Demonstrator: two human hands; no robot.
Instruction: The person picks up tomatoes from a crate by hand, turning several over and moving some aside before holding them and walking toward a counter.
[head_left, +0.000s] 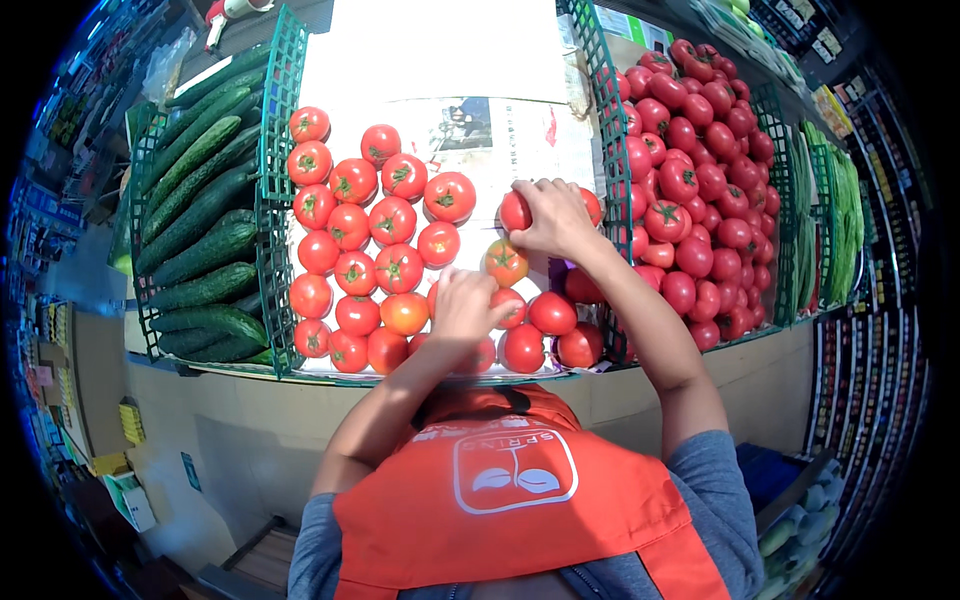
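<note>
Red tomatoes (399, 268) lie in rows, mostly stem side up, on the white and newspaper-lined bottom of a bay between green plastic grid dividers (279, 187). My right hand (553, 217) has its fingers on a red tomato (514, 212) in the right part of the bay; another tomato shows partly behind that hand. Just below sits an orange-green tomato (507, 262). Over the front rows is my left hand (463, 304), its fingers pointing away from me and partly covering tomatoes; whether it grips one cannot be seen.
Left of the bay, cucumbers (202, 202) fill a green basket. Beyond the right divider (609, 150) rises a heap of pinkish-red tomatoes (697, 187), then leafy greens (844, 217). Sheets of newspaper (517, 135) cover the back. A red and white megaphone (229, 15) lies at the upper left.
</note>
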